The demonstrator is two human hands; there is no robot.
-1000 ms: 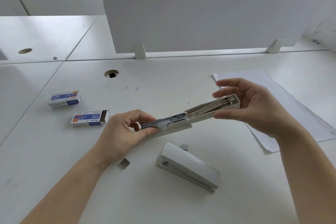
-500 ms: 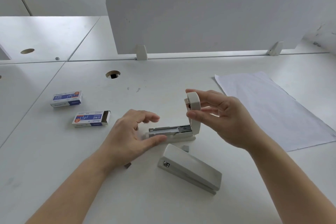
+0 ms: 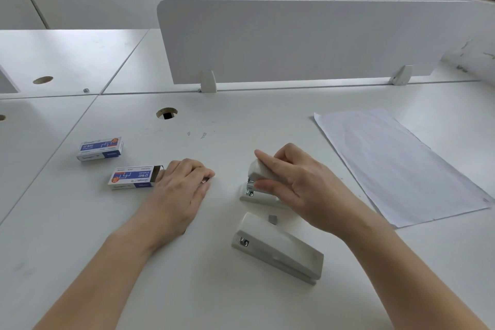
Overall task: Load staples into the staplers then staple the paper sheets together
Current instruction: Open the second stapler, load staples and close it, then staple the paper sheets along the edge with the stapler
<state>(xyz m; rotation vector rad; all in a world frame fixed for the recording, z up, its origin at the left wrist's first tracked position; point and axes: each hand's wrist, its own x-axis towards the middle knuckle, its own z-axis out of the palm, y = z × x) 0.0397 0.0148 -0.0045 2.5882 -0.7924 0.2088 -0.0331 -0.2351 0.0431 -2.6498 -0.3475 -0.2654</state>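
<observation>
Right hand clasped over far stapler; left hand palm-down left of it, fingers bent, any hold indiscernible

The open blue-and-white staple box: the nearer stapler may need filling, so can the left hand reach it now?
Probably yes: the left hand rests on the white desk right beside the open end of the blue-and-white cardboard staple box, nothing between them.

The left grip lies palm down at centre-left of the frame, fingers curled under, its bare forearm running to the lower left. The right grip, at centre-right, wraps thumb and fingers around a stapler.
</observation>
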